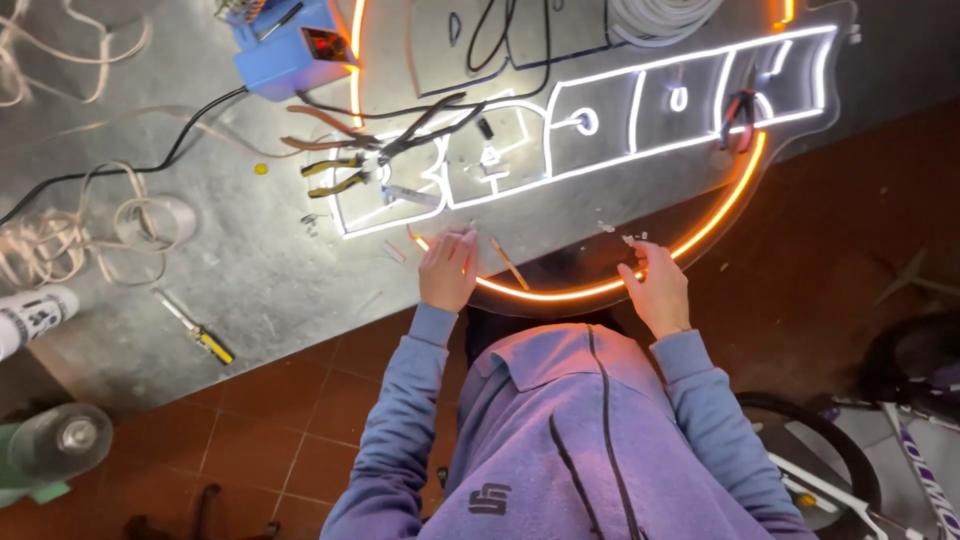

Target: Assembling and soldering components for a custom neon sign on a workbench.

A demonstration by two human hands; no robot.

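Observation:
A clear sign panel (560, 265) lies on a grey metal table (250, 280). White glowing letter outlines (640, 100) cross the panel, and an orange glowing strip (720, 210) runs round its rim. My left hand (447, 270) rests flat on the panel's near edge, fingers together, next to the start of the orange strip. My right hand (655, 290) is at the lower right arc, its curled fingertips pinching the orange strip. A thin stick (510, 265) lies between my hands.
Yellow-handled pliers (340, 175), black pliers (430, 120) and red-handled cutters (740, 110) lie on the sign. A blue box device (290, 45), loose strip coils (60, 235), a yellow screwdriver (200, 335) and a spray can (30, 315) are at the left. A bicycle wheel (900, 400) stands on the tiled floor, right.

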